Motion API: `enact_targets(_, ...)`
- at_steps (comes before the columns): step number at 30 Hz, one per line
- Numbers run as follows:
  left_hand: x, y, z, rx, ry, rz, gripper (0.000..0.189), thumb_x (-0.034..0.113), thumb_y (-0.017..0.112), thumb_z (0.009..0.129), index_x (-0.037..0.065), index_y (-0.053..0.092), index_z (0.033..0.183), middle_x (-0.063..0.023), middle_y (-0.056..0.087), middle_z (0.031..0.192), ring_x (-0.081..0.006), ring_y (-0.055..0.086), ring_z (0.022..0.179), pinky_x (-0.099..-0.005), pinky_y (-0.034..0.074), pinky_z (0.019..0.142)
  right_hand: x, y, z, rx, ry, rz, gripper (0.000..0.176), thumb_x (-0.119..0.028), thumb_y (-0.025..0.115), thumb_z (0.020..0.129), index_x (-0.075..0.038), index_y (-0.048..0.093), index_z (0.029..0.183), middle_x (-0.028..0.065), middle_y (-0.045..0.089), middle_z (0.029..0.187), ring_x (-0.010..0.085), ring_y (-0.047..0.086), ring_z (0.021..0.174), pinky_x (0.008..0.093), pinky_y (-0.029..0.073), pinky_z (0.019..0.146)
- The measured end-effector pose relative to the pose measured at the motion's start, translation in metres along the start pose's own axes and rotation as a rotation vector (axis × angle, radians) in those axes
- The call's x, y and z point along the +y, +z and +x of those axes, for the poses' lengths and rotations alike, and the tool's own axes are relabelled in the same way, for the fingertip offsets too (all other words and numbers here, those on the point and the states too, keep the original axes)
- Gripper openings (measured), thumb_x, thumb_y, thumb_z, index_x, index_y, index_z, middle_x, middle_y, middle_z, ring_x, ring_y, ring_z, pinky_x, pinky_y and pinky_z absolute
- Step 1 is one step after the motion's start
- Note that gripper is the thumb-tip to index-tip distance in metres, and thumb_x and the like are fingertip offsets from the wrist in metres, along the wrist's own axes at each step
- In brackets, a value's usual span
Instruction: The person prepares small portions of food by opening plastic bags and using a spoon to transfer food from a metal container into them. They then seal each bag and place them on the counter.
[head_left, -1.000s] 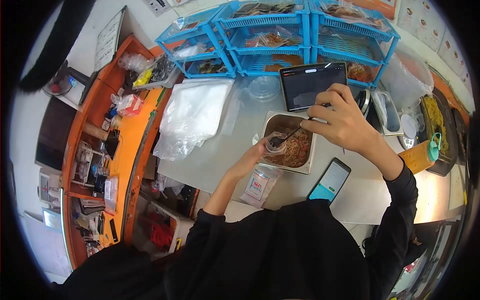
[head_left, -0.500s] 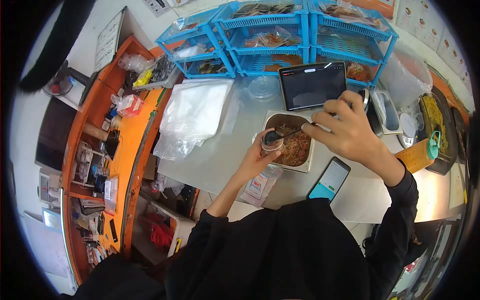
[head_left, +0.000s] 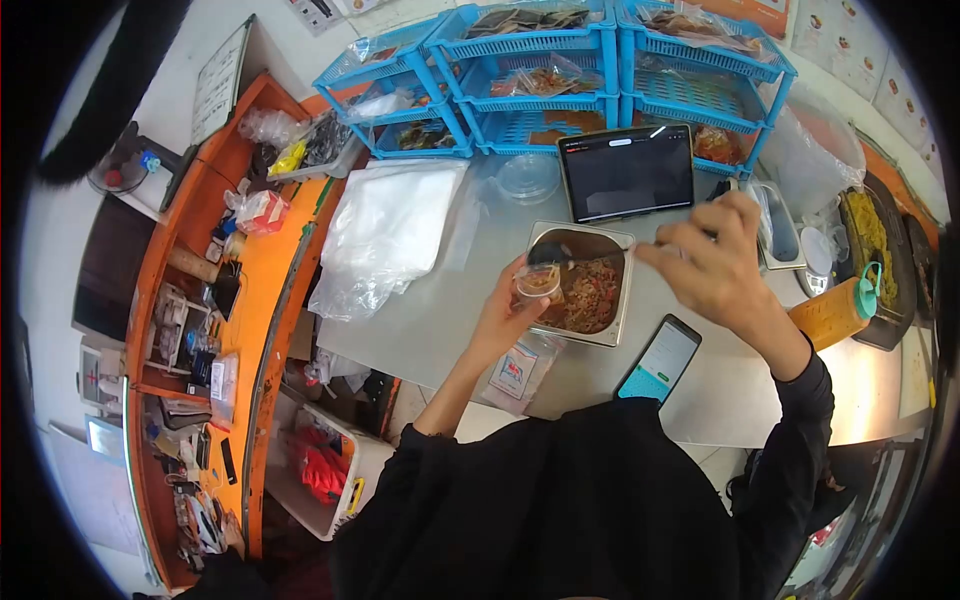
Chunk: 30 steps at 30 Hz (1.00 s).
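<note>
Over the pan [head_left: 580,338], left hand [head_left: 505,318] grips cup [head_left: 538,283], right hand [head_left: 715,265] spoon [head_left: 548,250].

Tablet [head_left: 627,172] stands behind steel pan [head_left: 585,300]; phone [head_left: 660,360] before pan, rightward; plastic bags [head_left: 385,235] left; stacked baskets [head_left: 600,60] behind tablet.

I stand at a grey steel counter [head_left: 745,395] — blue plastic racks [head_left: 600,80] line its far edge against a white wall [head_left: 275,40], and an orange shelf unit [head_left: 265,290] runs along my left.
</note>
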<state>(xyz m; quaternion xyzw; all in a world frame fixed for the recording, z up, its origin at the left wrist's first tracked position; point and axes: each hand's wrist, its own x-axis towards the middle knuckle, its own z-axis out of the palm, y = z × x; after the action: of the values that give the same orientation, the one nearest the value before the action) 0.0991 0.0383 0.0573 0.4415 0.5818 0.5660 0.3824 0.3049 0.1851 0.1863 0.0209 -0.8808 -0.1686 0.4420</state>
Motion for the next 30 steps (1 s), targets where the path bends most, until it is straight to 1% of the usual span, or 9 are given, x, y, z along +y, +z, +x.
enact_targets(6,0.01,-0.011,-0.009,0.063,-0.108,-0.117,0.046,0.001,0.052,0.079,0.001,0.036,0.122,-0.0072,0.05,0.11,-0.0126,0.046,0.102,-0.0243,0.035,0.087,0.01,0.047,-0.05,-0.263,0.531,0.062,0.008,-0.013,0.065,0.063,-0.011,0.064,0.071,-0.0017,0.053,0.074,0.0196,0.044,0.081,0.0334,0.03,0.071)
enact_targets(12,0.016,0.012,-0.013,-0.005,0.062,-0.21,0.045,-0.005,0.046,0.079,0.001,0.037,0.123,-0.008,0.049,0.113,-0.0133,0.047,0.104,-0.0248,0.035,0.09,-0.055,0.087,-0.059,-0.138,0.588,0.416,0.01,-0.013,0.061,0.071,-0.011,0.065,0.08,0.004,0.055,0.078,0.0182,0.046,0.078,0.0311,0.033,0.072)
enact_targets(14,0.015,0.015,-0.012,-0.004,0.073,-0.176,0.046,-0.006,0.045,0.078,0.001,0.037,0.123,-0.0086,0.048,0.114,-0.0139,0.046,0.105,-0.0249,0.034,0.09,-0.066,0.089,-0.054,-0.404,0.99,1.226,0.014,-0.013,0.058,0.076,-0.008,0.063,0.088,0.0036,0.056,0.082,0.0131,0.049,0.077,0.0269,0.037,0.072)
enact_targets(19,0.006,0.015,-0.013,0.036,0.152,-0.064,0.047,-0.008,0.046,0.075,0.001,0.04,0.121,-0.0082,0.051,0.107,-0.0145,0.048,0.101,-0.0243,0.037,0.087,-0.07,0.09,-0.047,-0.363,1.418,1.914,0.012,-0.011,0.055,0.08,-0.004,0.059,0.088,0.0026,0.057,0.087,0.0109,0.052,0.08,0.0233,0.04,0.075)
enact_targets(21,0.007,0.015,-0.016,0.158,0.346,0.707,0.045,-0.007,0.047,0.074,0.002,0.044,0.118,-0.0066,0.052,0.097,-0.0142,0.05,0.093,-0.0241,0.039,0.081,-0.073,0.095,-0.052,-0.383,1.528,2.019,0.01,-0.01,0.055,0.08,-0.003,0.058,0.087,0.0025,0.057,0.087,0.0115,0.053,0.082,0.0235,0.04,0.077)
enact_targets(25,0.01,0.013,-0.018,0.141,0.047,0.762,0.04,-0.004,0.048,0.076,0.002,0.048,0.115,-0.0047,0.051,0.089,-0.0134,0.05,0.085,-0.024,0.04,0.077,-0.077,0.104,-0.058,-0.189,1.567,2.17,0.004,-0.008,0.055,0.08,-0.006,0.056,0.082,0.0019,0.056,0.08,0.0098,0.052,0.076,0.023,0.041,0.073)
enact_targets(27,0.001,0.013,-0.017,0.101,0.137,0.076,0.036,-0.001,0.05,0.078,0.001,0.048,0.114,-0.0047,0.053,0.09,-0.0138,0.052,0.085,-0.0245,0.041,0.077,-0.079,0.107,-0.062,-0.131,1.579,2.241,0.002,-0.008,0.055,0.08,-0.006,0.055,0.082,0.0013,0.056,0.078,0.0091,0.051,0.074,0.0225,0.041,0.071)
enact_targets(28,0.005,0.014,-0.016,0.101,0.137,0.076,0.036,-0.001,0.05,0.078,0.001,0.048,0.114,-0.0047,0.053,0.09,-0.0138,0.052,0.085,-0.0245,0.041,0.077,-0.079,0.108,-0.063,-0.14,1.606,2.245,0.002,-0.008,0.055,0.08,-0.007,0.054,0.081,0.0007,0.055,0.076,0.0086,0.051,0.071,0.0217,0.041,0.069)
enact_targets(30,0.016,0.016,-0.014,0.057,-0.159,-0.503,0.036,0.001,0.051,0.08,0.001,0.046,0.115,-0.0043,0.053,0.09,-0.0118,0.053,0.084,-0.024,0.043,0.077,-0.082,0.11,-0.066,-0.146,1.636,2.247,0.002,-0.008,0.055,0.08,-0.007,0.054,0.08,0.0,0.054,0.075,0.0081,0.05,0.068,0.0209,0.042,0.066)
